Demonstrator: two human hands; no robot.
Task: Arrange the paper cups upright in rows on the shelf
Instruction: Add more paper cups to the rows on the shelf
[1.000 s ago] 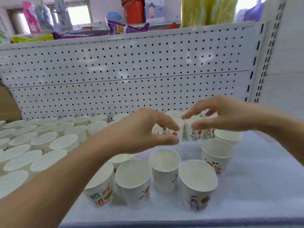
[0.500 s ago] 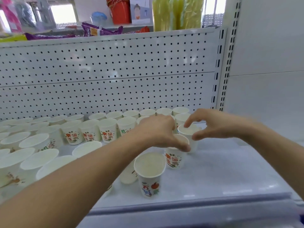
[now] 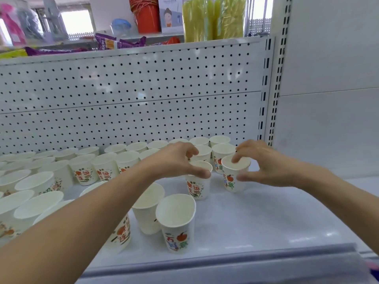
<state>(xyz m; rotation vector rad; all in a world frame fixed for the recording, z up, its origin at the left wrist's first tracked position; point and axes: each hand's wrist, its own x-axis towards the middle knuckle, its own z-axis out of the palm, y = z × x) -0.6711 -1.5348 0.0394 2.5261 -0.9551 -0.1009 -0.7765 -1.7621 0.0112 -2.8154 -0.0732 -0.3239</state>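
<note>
Many white paper cups with red and green print stand upright in rows on the white shelf (image 3: 266, 218). My left hand (image 3: 176, 160) grips the rim of one cup (image 3: 198, 187), thumb at its front edge. My right hand (image 3: 264, 162) pinches the rim of the neighbouring cup (image 3: 233, 181), fingers inside the mouth and thumb outside. Both cups stand on the shelf at the right end of the rows. Nearer the front edge stand two more cups (image 3: 178, 222), (image 3: 146, 210), partly behind my left forearm.
A perforated white back panel (image 3: 131, 99) rises behind the rows. A slotted upright post (image 3: 274, 83) bounds the shelf on the right. Rows of cups (image 3: 86, 167) fill the left side. The upper shelf carries packets, a red bucket (image 3: 146, 15) and yellow-green bundles (image 3: 213, 17).
The view has drawn back from the shelf. Both hands lowered from above the cups onto the rims of two cups at the right end of the rows.
</note>
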